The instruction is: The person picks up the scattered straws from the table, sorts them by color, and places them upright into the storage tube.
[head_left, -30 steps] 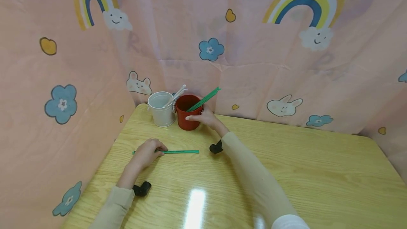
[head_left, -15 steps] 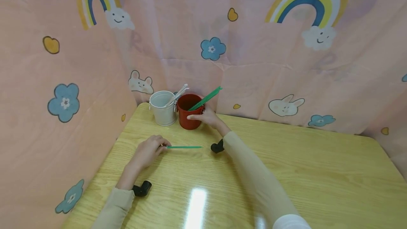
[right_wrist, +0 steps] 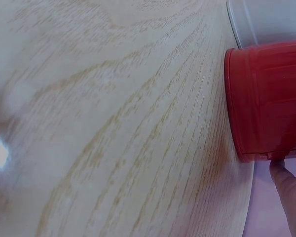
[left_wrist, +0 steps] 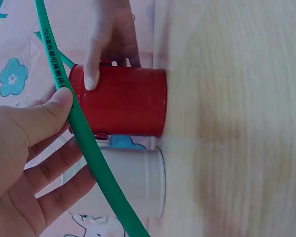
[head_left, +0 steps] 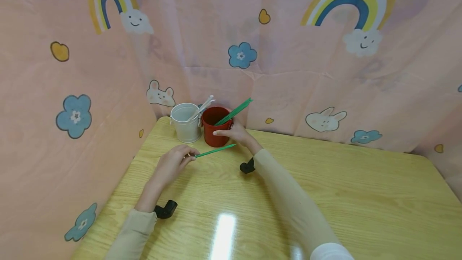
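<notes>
In the head view my left hand [head_left: 175, 163] pinches a green wrapped straw [head_left: 215, 151] near one end, holding it above the table. Its far tip rises to the right, in front of the red bucket [head_left: 211, 135]. The left wrist view shows dark print on the straw's wrapper [left_wrist: 96, 158], with the thumb pressed on it. My right hand [head_left: 238, 133] grips the red bucket's right side, thumb across the front and the other fingers mostly hidden behind. Several green straws [head_left: 236, 110] lean to the right inside this bucket. In the right wrist view, fingertips [right_wrist: 281, 173] touch its side.
A white bucket [head_left: 185, 131] stands just left of the red one, with white wrapped straws [head_left: 202, 107] leaning in it. Both buckets are near the back left corner of the wooden table [head_left: 343, 196]. A pink patterned curtain [head_left: 281, 91] hangs behind and to the left.
My left hand has lifted the green straw off the table and moved it forward towards the red bucket, its far end now tilting up. The right hand has stayed on the bucket.
</notes>
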`<state>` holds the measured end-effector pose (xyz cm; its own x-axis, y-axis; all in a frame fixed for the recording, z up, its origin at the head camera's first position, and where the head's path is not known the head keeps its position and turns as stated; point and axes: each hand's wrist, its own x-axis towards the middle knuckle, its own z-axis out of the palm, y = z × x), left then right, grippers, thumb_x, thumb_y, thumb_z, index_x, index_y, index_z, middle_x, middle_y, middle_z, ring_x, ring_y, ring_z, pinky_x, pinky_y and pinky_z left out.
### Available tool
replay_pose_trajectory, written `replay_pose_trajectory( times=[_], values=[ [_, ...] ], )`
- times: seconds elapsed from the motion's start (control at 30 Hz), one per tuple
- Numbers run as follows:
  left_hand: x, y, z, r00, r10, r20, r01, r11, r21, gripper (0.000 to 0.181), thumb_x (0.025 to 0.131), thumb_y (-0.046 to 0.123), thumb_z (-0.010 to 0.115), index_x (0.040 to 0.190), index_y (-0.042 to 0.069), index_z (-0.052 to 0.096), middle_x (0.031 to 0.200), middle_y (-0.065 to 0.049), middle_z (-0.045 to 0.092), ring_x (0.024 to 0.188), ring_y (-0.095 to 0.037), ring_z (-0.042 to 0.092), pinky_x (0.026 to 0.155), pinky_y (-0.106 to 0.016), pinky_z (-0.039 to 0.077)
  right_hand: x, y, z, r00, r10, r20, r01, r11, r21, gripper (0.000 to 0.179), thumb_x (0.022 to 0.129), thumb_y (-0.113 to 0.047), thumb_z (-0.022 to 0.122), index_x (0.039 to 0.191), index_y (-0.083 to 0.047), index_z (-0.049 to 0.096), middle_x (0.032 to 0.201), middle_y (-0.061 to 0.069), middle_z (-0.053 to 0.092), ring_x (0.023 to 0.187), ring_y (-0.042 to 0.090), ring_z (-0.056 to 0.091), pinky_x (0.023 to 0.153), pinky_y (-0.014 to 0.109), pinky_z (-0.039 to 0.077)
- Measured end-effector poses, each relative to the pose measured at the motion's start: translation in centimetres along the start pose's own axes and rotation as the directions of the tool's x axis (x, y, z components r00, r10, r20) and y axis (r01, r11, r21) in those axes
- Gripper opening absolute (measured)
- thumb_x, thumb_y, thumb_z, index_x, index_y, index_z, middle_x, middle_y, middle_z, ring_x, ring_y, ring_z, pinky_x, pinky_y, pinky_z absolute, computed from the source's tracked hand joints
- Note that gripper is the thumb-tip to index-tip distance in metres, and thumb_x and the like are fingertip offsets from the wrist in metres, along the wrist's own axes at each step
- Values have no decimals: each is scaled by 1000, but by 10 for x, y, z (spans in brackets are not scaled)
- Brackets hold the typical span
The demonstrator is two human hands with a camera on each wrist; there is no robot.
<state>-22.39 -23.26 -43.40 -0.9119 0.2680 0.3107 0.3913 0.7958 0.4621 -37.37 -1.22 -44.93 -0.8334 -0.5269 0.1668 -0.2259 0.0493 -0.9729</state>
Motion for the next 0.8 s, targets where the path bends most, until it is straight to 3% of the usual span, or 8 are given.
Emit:
replay_pose_trajectory(
  times=[0.23,0.43,0.6,0.8],
  values=[
    [11,11,0,999,-20,-41,18,999,-32,12,91,16,65,101,13,70,96,-2,68,84,-16,65,70,-34,56,7,19,-1,999,-35,-30,35,999,-3,75,80,2,74,143,-12,37,140,14,50,129,31,47,107,44,42],
    [23,22,0,995,-22,-98,15,998,-68,11,92,18,64,100,14,69,94,-1,67,81,-17,66,69,-35,55,9,27,-2,998,-29,-47,29,1000,-8,75,79,-2,75,143,-15,37,140,10,49,131,26,43,112,45,36],
    [36,32,-1,991,-10,-130,-9,989,-145,12,92,15,64,102,11,69,95,-3,66,85,-16,64,72,-35,57,8,26,-1,996,56,-74,-63,994,-94,69,80,-10,78,137,-12,40,134,7,53,127,20,45,111,41,37],
    [54,40,-3,978,15,-208,-64,972,-227,15,92,11,63,105,6,68,97,-8,66,87,-19,62,75,-34,57,4,11,0,999,15,-39,-16,999,-29,76,79,-1,75,143,-9,34,137,15,49,128,28,45,110,46,38]
  ],
)
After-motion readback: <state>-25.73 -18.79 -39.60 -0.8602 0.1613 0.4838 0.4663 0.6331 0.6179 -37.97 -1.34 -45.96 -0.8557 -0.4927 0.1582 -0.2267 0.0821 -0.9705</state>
